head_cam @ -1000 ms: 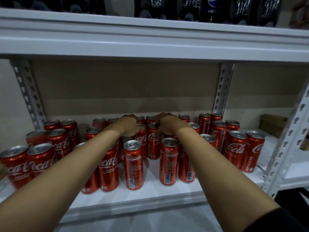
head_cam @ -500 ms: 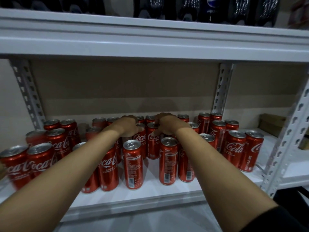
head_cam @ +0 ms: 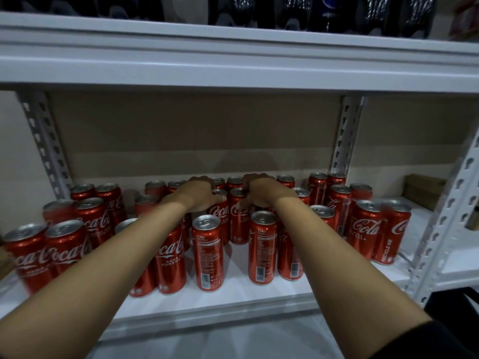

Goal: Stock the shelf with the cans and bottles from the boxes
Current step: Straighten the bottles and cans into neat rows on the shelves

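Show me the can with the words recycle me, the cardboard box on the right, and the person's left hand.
Recycle me can (head_cam: 391, 234), head view, on its red side wall.
Cardboard box (head_cam: 423, 190), head view, on its front face.
Left hand (head_cam: 201, 195), head view, on the back of the hand, over the middle cans.

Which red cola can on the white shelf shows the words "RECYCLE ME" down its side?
The red cola can at the far right of the white shelf; the other cans show logos or barcode panels instead.

"Coca-Cola" script on red cans (head_cam: 171, 255), "RECYCLE ME" on rightmost can (head_cam: 390, 234) (vertical lettering)
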